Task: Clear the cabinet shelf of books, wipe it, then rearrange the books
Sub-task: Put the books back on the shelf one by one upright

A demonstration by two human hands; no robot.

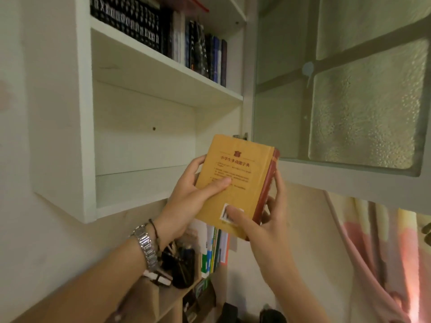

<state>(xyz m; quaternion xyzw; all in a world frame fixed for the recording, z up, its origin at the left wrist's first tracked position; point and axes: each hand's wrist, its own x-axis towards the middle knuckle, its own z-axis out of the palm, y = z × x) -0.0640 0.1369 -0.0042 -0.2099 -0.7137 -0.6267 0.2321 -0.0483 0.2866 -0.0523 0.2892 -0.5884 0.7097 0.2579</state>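
So both hands are on one chunky yellow book (233, 183) with a red spine, held up in front of the open white cabinet (86, 136). The left hand (193, 199) grips it from the left edge: thumb laid flat across the back cover, the other fingers curled around behind where you can't see them. The right hand (263, 220) has it from the lower right: thumb pressed on the barcode sticker near the bottom corner, fingers wrapped up along the spine side. The book sits tilted, top leaning a bit to the right, back cover with red Chinese print facing the camera.

Just up and to the left of the hands is the bottom shelf (130, 187) of the cabinet, bare white board. The book isn't touching it, it's out in front, near the shelf's right end. One shelf up, well above the hands, a row of dark books (198, 47) stands upright. To the right of the hands the frosted glass door (363, 101) hangs open. There's a silver wristwatch (147, 248) on the left wrist, and below the hands some more upright books (214, 250) on a lower wooden unit.
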